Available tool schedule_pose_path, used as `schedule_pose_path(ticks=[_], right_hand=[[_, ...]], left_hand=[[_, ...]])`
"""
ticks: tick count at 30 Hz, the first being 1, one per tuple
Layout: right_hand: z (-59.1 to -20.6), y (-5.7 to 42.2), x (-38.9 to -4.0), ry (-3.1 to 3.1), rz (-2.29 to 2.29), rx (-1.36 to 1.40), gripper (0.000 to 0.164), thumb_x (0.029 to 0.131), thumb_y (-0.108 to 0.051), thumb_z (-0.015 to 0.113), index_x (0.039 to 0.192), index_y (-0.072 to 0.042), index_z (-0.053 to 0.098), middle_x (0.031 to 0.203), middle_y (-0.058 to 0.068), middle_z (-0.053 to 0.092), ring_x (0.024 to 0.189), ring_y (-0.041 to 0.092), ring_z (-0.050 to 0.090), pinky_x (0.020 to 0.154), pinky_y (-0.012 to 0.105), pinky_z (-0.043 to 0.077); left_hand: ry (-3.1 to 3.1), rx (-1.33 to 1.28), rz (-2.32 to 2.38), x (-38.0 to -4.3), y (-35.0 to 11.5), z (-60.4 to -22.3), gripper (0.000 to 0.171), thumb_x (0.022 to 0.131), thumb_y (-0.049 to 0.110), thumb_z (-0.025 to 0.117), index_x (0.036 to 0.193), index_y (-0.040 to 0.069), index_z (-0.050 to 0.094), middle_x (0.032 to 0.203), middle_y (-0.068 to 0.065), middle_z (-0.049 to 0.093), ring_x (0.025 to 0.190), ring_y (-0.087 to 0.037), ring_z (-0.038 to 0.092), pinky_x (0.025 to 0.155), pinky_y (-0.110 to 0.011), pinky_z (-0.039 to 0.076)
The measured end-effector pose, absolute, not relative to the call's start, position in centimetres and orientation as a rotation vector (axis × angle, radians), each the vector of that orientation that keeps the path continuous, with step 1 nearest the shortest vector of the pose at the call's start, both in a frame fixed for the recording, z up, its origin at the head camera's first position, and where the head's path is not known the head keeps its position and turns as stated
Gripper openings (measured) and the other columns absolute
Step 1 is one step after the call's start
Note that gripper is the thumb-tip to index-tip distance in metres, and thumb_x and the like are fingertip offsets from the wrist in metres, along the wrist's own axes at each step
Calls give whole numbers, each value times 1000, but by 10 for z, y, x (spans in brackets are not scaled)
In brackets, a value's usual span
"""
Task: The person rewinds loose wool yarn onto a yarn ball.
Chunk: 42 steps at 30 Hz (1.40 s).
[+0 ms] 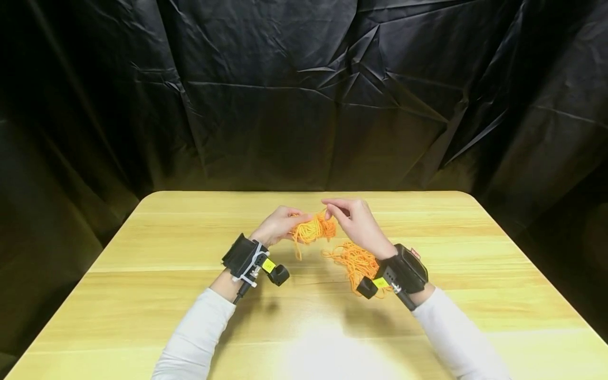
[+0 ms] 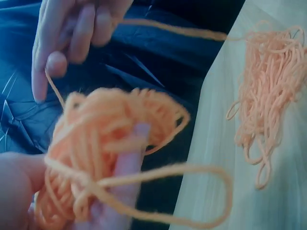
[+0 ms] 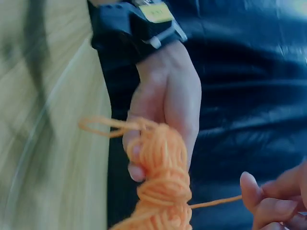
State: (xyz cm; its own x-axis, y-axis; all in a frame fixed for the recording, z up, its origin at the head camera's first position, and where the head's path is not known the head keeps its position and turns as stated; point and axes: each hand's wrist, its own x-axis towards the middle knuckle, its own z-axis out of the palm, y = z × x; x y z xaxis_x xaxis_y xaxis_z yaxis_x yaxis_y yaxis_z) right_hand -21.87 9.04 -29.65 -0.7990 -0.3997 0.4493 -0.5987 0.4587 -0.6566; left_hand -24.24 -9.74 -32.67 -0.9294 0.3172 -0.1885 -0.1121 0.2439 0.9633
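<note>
A bundle of orange yarn (image 1: 311,230) is gripped by my left hand (image 1: 280,224), raised above the table. In the left wrist view, fingers curl around the wound yarn (image 2: 91,139), and a loose loop hangs from it. My right hand (image 1: 358,219) is just to the right, pinching a strand (image 3: 216,201) that runs taut to the bundle. That strand also passes through the right hand's curled fingers and back toward a loose pile of orange yarn (image 1: 353,259) on the table, partly hidden beneath the right wrist in the head view.
The wooden table (image 1: 142,295) spreads under both arms. A black curtain (image 1: 266,105) hangs behind its far edge. Each wrist carries a black strap with a small camera (image 1: 277,274), jutting inward over the tabletop.
</note>
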Motion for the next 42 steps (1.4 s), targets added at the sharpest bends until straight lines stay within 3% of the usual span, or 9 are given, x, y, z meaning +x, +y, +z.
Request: schedule_pose_path(ticks=[6,10,15,23,29,32,35,38,42], right_hand=[[-302,91,-193,-2396,1287,811,29,90,-4,50,117,6,54,74,7,62,43,5,31,39,20,27],[-314,91,-186,-2437,1707,694,28,91,-9,49,115,5,51,74,7,62,43,6,35,39,18,27],[-337,91,-194,-2410,2213,527,27,90,-19,53,101,5,57,73,1,58,47,7,37,43,18,26],[-370,93,-223,-2406,2701,632,37,90,-13,50,118,11,48,86,1,58,55,2,40,48,12,30],[-378,99,-246,-2246,2962,647,17,90,0,43,93,-7,59,77,0,56,55,2,42,46,11,31],[-374,103,-253,-2250,2939,655,25,91,3,40,85,-12,59,72,-3,59,56,2,50,49,10,39],[-364,103,-259,-2385,2735,562,19,90,-3,44,93,-4,63,73,-4,62,59,2,56,52,11,44],[-349,100,-262,-2521,2475,485,26,89,-9,50,109,4,58,80,-3,62,56,3,49,52,13,39],[-328,96,-256,-2601,2130,521,29,88,-14,53,108,6,59,80,1,58,48,7,32,49,19,28]], left_hand=[[2251,13,1873,-245,-98,-323,32,87,23,57,104,-3,59,73,-6,59,57,-12,60,61,-32,54],[2214,-31,2027,-248,-98,-320,34,88,21,56,109,-5,57,75,-6,59,55,-11,59,56,-28,53],[2127,-60,2162,-251,-96,-316,36,87,21,58,112,-5,57,76,-6,60,57,-11,61,53,-23,52],[1947,55,2065,-248,-92,-317,38,90,20,53,116,-7,53,76,-3,60,61,-10,58,52,-18,48],[1876,222,1896,-244,-94,-321,37,90,16,51,116,-10,51,74,-2,62,62,-10,57,52,-19,48],[1863,294,1807,-243,-95,-324,34,90,13,51,114,-11,51,74,-2,62,62,-9,58,54,-19,49],[1890,331,1742,-242,-96,-328,28,89,12,53,107,-10,56,72,-2,62,60,-9,57,55,-20,50],[1971,333,1684,-241,-95,-331,23,87,14,56,96,-6,61,68,-2,60,57,-10,55,56,-24,51],[2086,286,1639,-241,-94,-334,21,86,17,59,91,-4,62,65,-1,55,55,-10,52,57,-26,51]])
